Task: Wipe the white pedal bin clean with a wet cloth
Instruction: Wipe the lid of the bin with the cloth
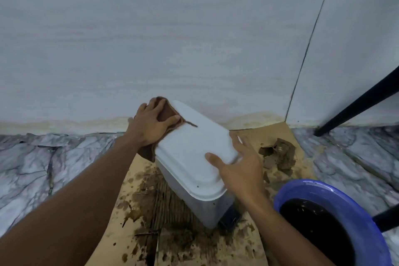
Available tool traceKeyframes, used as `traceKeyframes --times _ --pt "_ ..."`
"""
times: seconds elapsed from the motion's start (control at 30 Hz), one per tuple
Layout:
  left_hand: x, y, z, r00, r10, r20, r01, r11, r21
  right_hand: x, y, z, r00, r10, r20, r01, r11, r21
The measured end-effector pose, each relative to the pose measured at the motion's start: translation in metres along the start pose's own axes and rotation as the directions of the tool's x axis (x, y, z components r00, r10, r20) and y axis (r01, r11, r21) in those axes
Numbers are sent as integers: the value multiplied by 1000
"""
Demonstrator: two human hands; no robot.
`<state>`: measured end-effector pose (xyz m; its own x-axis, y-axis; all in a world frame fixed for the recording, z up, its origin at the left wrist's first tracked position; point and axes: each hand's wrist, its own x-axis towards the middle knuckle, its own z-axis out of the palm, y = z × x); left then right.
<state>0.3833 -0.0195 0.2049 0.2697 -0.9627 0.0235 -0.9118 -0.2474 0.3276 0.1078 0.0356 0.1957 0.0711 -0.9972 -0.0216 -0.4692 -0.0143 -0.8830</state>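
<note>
Under bin [185, 151], by wall [194, 39]: maybe-wet cardboard [267, 134]

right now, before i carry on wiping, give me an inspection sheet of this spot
surface: cardboard sheet on marble floor, with wet brown stains in front of the bin
job's things: white pedal bin sits on the cardboard, lid shut with a brown streak on it; brown cloth on the lid's far left corner
clutter: blue basin of dark water at the right; brown lumps beyond it, kind unclear
grippers: left hand presses flat on the cloth; right hand rests spread on the lid's near right edge
cables: nothing seen
surroundings: pale wall behind, black bar at the right
</note>
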Motion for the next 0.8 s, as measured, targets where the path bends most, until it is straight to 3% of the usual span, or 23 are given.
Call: traceKeyframes --times 0.13,0.27,0.47,0.53,0.63,0.7,0.8 --pt "4 -3 -4 996 -58 -63 43 974 -220 11 0 -4 1000 3 -27 0 992 124" --pt "0 8 0 983 -151 -104 115 949 -293 29 4 -16 999 13 -34 -5 971 239" --pt "-44 32 12 888 -425 -176 361 881 -304 93 -2 -53 981 -42 187 -11 962 271" --pt "-63 44 20 914 -356 -196 307 921 -241 103 3 -55 959 -99 264 34 970 240" --pt "-78 54 38 973 -60 -222 61 998 -5 106 18 -48 943 -164 290 153 986 62" --pt "-81 59 39 975 84 -207 -62 992 110 105 27 -43 936 -179 304 210 975 -75" --pt "-82 71 37 953 289 -92 -266 943 202 100 34 -40 931 -212 298 238 970 -54"
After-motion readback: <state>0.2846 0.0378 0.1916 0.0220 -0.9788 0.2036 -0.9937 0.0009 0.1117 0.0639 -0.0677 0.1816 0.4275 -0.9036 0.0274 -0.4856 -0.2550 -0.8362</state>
